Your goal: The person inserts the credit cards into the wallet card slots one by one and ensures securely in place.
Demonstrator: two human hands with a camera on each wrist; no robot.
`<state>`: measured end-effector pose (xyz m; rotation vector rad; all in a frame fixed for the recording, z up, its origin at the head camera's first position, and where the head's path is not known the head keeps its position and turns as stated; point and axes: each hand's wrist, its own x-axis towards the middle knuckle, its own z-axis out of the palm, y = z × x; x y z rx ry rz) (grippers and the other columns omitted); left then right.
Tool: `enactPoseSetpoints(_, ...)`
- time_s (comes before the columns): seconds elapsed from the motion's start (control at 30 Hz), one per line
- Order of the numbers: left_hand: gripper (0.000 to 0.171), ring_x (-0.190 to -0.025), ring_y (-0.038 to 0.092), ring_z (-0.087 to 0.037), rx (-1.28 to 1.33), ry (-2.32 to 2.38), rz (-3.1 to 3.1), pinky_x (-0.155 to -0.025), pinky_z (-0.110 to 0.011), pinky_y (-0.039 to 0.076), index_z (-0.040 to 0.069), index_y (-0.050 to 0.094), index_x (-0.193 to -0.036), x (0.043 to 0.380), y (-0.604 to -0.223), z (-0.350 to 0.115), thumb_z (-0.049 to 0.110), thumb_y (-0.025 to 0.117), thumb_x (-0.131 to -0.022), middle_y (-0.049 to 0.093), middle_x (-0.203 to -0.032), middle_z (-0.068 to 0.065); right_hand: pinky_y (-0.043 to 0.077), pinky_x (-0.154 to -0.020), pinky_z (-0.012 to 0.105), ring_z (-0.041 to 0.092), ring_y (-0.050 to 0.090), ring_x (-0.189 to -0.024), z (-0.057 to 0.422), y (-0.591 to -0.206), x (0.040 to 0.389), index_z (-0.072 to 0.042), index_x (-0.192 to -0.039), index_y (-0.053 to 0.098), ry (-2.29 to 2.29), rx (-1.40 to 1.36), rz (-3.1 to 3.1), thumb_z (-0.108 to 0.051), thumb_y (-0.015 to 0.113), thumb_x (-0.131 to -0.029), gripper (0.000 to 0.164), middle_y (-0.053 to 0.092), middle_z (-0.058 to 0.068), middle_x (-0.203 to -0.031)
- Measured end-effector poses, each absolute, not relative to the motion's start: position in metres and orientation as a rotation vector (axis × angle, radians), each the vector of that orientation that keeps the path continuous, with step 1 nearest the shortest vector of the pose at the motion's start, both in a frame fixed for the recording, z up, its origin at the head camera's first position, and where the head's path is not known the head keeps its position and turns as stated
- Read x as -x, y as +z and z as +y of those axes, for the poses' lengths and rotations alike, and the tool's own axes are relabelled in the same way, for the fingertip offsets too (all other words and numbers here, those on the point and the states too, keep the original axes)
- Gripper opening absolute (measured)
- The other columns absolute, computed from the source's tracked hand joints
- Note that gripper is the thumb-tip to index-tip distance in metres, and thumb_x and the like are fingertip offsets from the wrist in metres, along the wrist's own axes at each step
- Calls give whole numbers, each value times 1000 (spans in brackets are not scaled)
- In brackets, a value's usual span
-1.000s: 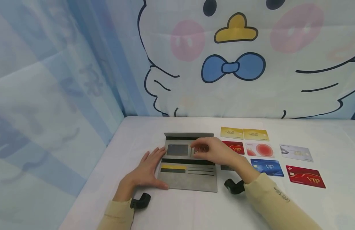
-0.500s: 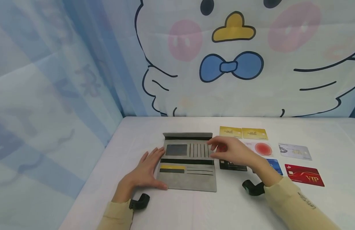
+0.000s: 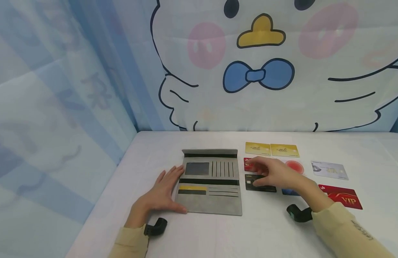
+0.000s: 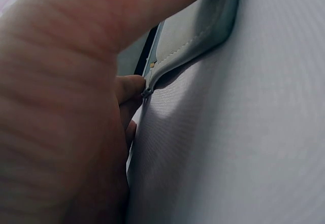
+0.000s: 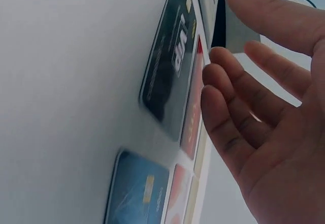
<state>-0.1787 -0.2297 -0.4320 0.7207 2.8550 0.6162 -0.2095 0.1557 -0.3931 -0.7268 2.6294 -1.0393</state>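
A grey card organizer (image 3: 212, 204) lies unfolded on the table, with a dark window, a row of upright slots, a yellow strip and lower slots. My left hand (image 3: 160, 197) rests along its left edge, fingers spread and thumb at the lower left corner. In the left wrist view the organizer's stitched edge (image 4: 185, 41) shows beside the thumb. My right hand (image 3: 276, 173) hovers above the black VIP card (image 3: 250, 182) and the red VIP card (image 3: 247, 164), which it partly covers. Its fingers are loosely bent and hold nothing in the right wrist view.
Two gold cards (image 3: 257, 148) lie at the back. A white card with a red circle (image 3: 295, 166) and a blue card (image 3: 290, 192) lie partly under the right arm. Farther right are a silver card (image 3: 330, 170) and another red VIP card (image 3: 342, 197).
My right hand has moved right, from over the organizer's upright slots to above the black and red cards. The slots are uncovered now. My left hand has stayed on the organizer.
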Motion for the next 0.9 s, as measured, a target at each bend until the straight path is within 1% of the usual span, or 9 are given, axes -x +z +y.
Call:
enactPoseSetpoints(0.13, 124, -141, 6, -20, -722, 615, 2859, -111, -46, -1, 14, 20, -150, 179, -433, -230, 73, 71, -54, 17, -154, 0, 49, -84, 39, 21, 54, -94, 162, -394, 208, -10, -125, 55, -987, 708, 2636, -19, 81, -72, 60, 59, 3, -103)
enactPoseSetpoints(0.27, 124, -141, 6, -20, -728, 619, 2858, -111, -46, -1, 14, 20, -149, 179, -433, -231, 73, 71, -54, 17, -154, 0, 48, -87, 43, 23, 53, -99, 164, -394, 206, -9, -125, 54, -956, 709, 2629, -21, 83, -70, 63, 59, 4, -109)
enactPoseSetpoints(0.4, 124, -141, 5, -19, -727, 623, 2855, -111, -46, -1, 14, 20, -150, 179, -434, -231, 74, 71, -54, 17, -154, 0, 45, -90, 46, 24, 52, -100, 166, -395, 205, -8, -124, 55, -922, 736, 2636, -20, 84, -69, 63, 58, 5, -110)
enactPoseSetpoints(0.57, 123, -141, 5, -18, -718, 625, 2853, -111, -46, -1, 15, 20, -150, 179, -434, -231, 74, 70, -54, 17, -154, 0, 45, -89, 46, 23, 52, -99, 165, -397, 205, -8, -122, 56, -859, 743, 2678, -17, 84, -68, 62, 58, 3, -109)
enactPoseSetpoints(0.73, 123, -141, 4, -18, -719, 627, 2851, -112, -45, -2, 14, 20, -150, 179, -434, -231, 74, 70, -54, 17, -154, 0, 45, -89, 45, 23, 51, -100, 164, -400, 205, -10, -120, 57, -828, 697, 2693, -18, 85, -67, 60, 58, 2, -110)
enactPoseSetpoints(0.9, 123, -141, 5, -18, -724, 642, 2848, -111, -46, -2, 14, 20, -149, 179, -434, -231, 73, 70, -54, 17, -154, 0, 44, -91, 46, 23, 50, -102, 164, -401, 204, -11, -117, 59, -817, 714, 2696, -18, 83, -69, 55, 56, 3, -112)
